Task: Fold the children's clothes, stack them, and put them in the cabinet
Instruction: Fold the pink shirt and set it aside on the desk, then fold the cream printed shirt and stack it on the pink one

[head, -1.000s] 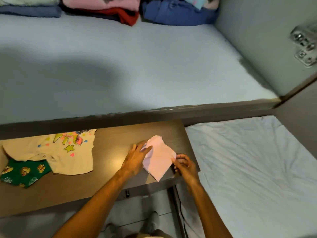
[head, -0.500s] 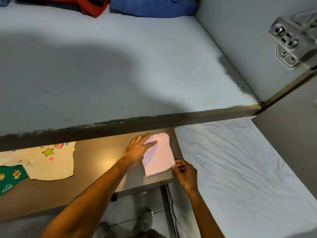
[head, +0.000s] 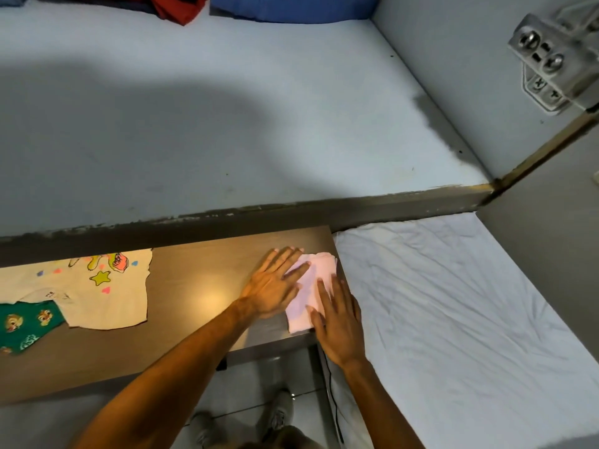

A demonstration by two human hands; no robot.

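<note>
A small folded pink garment (head: 312,280) lies at the right end of the brown table (head: 194,286). My left hand (head: 275,283) lies flat on its left side, fingers spread. Flat on its right side rests my right hand (head: 338,319), palm down. Both hands press the cloth and grip nothing. At the left of the table a cream shirt (head: 97,286) with coloured prints lies spread out, partly over a green printed garment (head: 26,325). The cabinet shelf (head: 227,124) stretches above the table, with red (head: 181,8) and blue folded clothes (head: 291,8) at its back.
A bed with a wrinkled white sheet (head: 453,319) lies right of the table. The cabinet's side wall carries a metal hinge (head: 547,59) at the upper right. Below the table edge I see tiled floor and my shoes (head: 278,413).
The pink garment has gone from tilted to lying straight at the table's right end. My right hand moved from pinching its lower corner to lying flat on it. The view shifted up.
</note>
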